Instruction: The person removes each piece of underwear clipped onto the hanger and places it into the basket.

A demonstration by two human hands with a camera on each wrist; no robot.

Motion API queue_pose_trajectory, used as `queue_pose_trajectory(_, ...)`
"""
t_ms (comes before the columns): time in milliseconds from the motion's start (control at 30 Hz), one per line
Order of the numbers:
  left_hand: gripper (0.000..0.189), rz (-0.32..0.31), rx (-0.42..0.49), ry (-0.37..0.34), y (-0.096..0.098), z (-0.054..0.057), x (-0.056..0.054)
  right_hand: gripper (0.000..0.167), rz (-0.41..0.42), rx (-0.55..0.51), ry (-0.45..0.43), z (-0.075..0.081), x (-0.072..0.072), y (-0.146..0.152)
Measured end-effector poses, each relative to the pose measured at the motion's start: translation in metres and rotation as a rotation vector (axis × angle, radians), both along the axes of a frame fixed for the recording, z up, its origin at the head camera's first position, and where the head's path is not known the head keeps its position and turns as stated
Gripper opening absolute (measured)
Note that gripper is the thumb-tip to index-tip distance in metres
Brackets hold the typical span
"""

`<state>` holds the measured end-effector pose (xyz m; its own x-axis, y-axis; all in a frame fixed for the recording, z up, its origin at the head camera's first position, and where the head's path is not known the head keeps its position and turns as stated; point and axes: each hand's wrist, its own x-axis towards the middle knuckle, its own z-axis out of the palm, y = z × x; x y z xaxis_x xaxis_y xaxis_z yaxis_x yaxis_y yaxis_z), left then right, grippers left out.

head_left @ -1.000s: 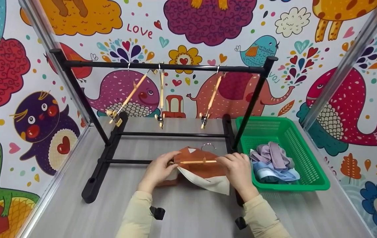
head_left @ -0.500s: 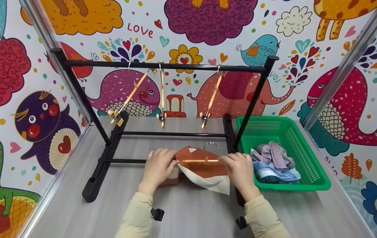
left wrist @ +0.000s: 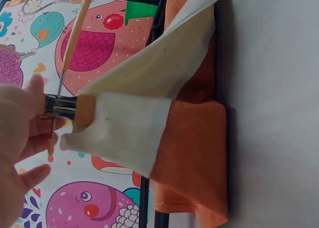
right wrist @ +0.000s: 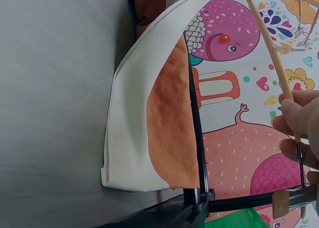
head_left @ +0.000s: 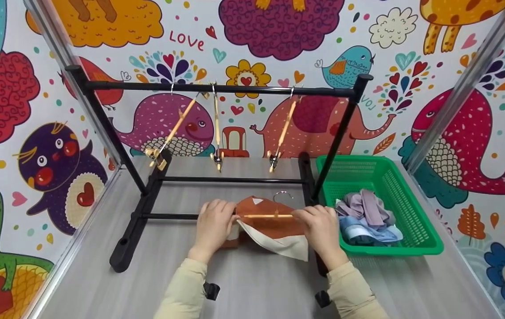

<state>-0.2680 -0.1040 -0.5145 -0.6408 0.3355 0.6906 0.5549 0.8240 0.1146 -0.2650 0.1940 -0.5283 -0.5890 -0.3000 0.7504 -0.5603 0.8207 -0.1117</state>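
Observation:
A small rust-brown and cream garment [head_left: 274,235] hangs down by its left corner from a wooden clip hanger [head_left: 274,215]; its exact kind is unclear. In the left wrist view, the hanger's clip [left wrist: 70,107] bites the cream edge. My left hand [head_left: 212,228] pinches that clip between thumb and fingers. My right hand [head_left: 323,232] grips the hanger's rod, thumb against fingers, as the right wrist view shows. The other clip [right wrist: 280,203], below that hand, has no cloth in it there. The hanger's metal hook [head_left: 283,194] points away from me.
A black clothes rack [head_left: 234,90] stands behind my hands with several clip hangers [head_left: 217,128] on its top bar. On the right, a green basket [head_left: 416,221] holds crumpled lilac and blue clothes [head_left: 367,219]. Patterned walls enclose the grey table [head_left: 256,288].
My left hand has shifted slightly right and turned around the hanger's left end, its fingers drawing closer together. The right hand and the garment have hardly moved.

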Motion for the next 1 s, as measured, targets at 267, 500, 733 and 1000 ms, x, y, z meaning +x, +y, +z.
queue_pose_trajectory(267,0.021,0.004,0.042,0.051,0.004,0.009,-0.007,0.026,-0.016,-0.006,-0.014,0.007,-0.003,-0.001)
queue_pose_trajectory(500,0.022,0.005,0.042,0.078,0.005,0.015,-0.011,0.022,0.001,-0.020,0.032,0.008,-0.006,-0.001)
queue_pose_trajectory(733,0.030,-0.016,0.015,0.062,0.003,0.014,-0.012,0.023,-0.013,-0.018,0.016,0.008,-0.006,0.000)
queue_pose_trajectory(1000,0.029,-0.032,-0.007,0.037,0.000,0.013,-0.011,0.024,-0.015,-0.012,0.003,0.009,-0.005,0.000)
